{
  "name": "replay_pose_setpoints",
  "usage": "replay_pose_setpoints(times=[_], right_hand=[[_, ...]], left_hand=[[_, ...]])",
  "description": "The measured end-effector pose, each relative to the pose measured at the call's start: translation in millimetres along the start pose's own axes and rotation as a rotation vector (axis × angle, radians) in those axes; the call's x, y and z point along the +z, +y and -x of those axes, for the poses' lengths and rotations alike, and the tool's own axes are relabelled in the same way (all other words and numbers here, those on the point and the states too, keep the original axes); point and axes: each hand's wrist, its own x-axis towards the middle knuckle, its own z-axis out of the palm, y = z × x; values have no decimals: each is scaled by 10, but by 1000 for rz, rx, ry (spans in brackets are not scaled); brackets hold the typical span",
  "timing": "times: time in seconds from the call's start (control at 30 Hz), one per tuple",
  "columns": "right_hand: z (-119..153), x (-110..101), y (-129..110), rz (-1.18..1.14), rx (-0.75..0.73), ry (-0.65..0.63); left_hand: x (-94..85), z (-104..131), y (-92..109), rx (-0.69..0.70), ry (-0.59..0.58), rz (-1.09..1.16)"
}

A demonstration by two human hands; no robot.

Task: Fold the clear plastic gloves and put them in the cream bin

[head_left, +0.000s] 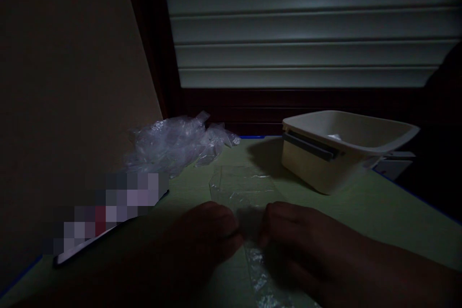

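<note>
A clear plastic bag (pixel 245 184) lies spread on the light green tabletop, its crinkled lower part running toward me between my hands. My left hand (pixel 212 231) is closed at the bag's left edge, fingers curled and thumb pressed against them. Facing it across a small gap, my right hand (pixel 299 236) is closed on the bag's right side, with its fingertips turned down and partly hidden. Dim light hides exactly how much plastic each hand pinches.
Crumpled clear plastic bags (pixel 176 142) are heaped at the back left. A cream plastic bin (pixel 317 168) with a dark handle stands at the back right, something clear inside. A flat, pixelated dark-edged object (pixel 119 216) lies left. Behind the table (pixel 191 185) is a slatted panel (pixel 306 29).
</note>
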Motion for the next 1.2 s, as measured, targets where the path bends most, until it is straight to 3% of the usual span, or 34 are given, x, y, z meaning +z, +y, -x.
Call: replay_pose_setpoints(times=[0.17,0.37,0.67,0.93,1.1,1.2], right_hand=[[-4,-34,106,-196,-20,-151],[12,-64,217,-221,-31,-211],[-35,-67,129,-251,-49,-241],[-3,-15,61,-285,-21,-152],[-12,40,122,-387,172,-88],[-54,103,177,-464,216,-23]], left_hand=[[9,-2,-16,25,-21,33],[25,39,-39,53,-63,50],[-21,24,-23,46,3,40],[52,54,-32,43,27,31],[-29,13,5,32,-24,65],[-62,1,25,38,-17,6]])
